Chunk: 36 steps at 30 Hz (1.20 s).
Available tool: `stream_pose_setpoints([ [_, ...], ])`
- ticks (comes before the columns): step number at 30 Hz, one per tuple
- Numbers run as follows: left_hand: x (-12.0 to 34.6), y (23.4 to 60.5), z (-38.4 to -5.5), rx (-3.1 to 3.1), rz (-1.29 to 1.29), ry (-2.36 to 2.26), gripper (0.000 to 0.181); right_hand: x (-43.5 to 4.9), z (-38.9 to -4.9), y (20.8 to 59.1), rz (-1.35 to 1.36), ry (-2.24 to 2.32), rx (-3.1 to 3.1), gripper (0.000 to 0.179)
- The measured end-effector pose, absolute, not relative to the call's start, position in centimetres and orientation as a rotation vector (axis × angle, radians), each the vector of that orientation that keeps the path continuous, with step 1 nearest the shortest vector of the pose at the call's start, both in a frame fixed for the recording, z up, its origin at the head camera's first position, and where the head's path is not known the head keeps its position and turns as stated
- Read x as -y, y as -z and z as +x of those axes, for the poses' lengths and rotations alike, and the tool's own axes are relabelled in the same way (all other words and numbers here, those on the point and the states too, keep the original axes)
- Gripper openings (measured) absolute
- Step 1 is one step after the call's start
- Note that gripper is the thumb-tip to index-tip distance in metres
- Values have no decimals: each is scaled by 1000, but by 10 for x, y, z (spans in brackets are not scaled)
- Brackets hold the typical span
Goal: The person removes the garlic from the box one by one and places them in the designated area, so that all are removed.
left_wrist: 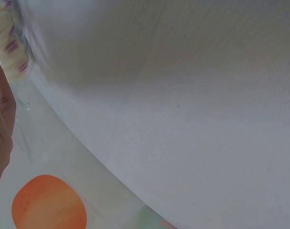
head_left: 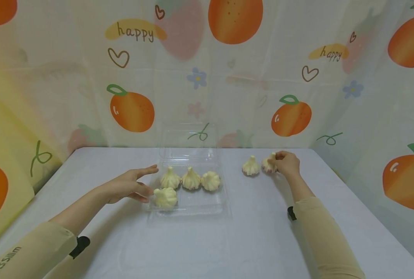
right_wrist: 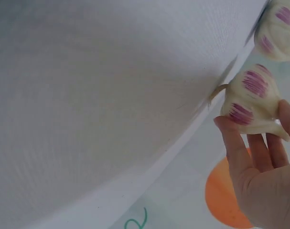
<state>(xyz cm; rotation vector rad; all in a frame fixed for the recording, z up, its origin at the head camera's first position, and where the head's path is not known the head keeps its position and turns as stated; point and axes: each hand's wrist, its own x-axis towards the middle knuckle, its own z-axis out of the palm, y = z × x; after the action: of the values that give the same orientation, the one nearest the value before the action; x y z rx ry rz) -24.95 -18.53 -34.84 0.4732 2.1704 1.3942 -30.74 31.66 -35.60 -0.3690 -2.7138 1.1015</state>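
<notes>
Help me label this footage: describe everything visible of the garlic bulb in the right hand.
The garlic bulb is creamy, matte and lobed, with purple streaked patches, a tapering neck and a tan strand opposite it. The right hand pinches it, right of another bulb; contact with the table is unclear.

Left arm (head_left: 85,205): enters the head view from 8 o'clock, bare below the sleeve (head_left: 29,248), reaching toward 2.
Left hand (head_left: 128,186): relaxed, fingers (head_left: 148,170) spread and nearly straight; cut off at 9 o'clock in its wrist view.
Right arm (head_left: 302,184): enters from 5 o'clock, reaching toward 11.
Right hand (head_left: 288,163): bent into a pinch; at 4 o'clock in its wrist view.
</notes>
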Motion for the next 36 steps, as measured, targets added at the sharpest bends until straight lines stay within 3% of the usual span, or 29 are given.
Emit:
stream_pose_setpoints([
  [36, 184, 348, -248, -2166, 471, -1402, 90, -310, -307, 356, -347, -1039, 2761, 42],
])
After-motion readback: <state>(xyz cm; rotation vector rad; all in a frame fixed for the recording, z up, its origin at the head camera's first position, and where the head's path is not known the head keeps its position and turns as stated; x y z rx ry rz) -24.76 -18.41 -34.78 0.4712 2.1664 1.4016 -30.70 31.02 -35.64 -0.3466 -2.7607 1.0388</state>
